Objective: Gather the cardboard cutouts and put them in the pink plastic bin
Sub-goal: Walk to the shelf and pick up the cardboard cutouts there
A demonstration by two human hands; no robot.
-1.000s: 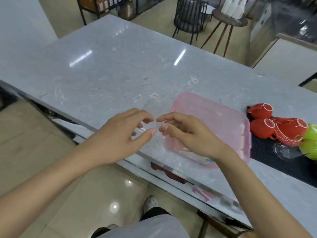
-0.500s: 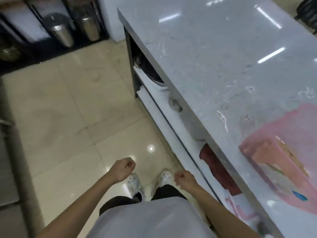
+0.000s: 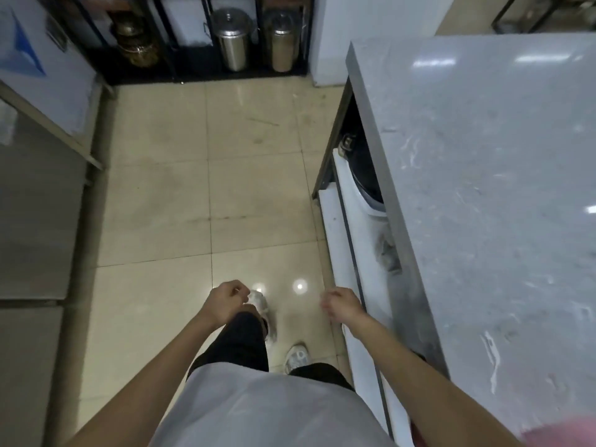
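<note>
My left hand (image 3: 227,300) hangs over the floor tiles in a loose fist with nothing in it. My right hand (image 3: 340,303) is curled the same way, empty, close beside the counter's shelf edge. Only a blurred pink corner of the bin (image 3: 561,435) shows at the bottom right, on the grey marble counter (image 3: 483,204). No cardboard cutouts are in view. My own legs and shoes stand on the floor below my hands.
The counter runs along my right, with open shelving (image 3: 358,201) under it holding dark and white items. A steel cabinet (image 3: 38,195) lines my left. Two metal canisters (image 3: 232,40) and a dark rack stand at the far end of the tiled aisle (image 3: 206,195).
My view has swung left, away from the counter and the bin, down to the aisle floor. Both hands left the bin, dropped to my sides and closed into fists.
</note>
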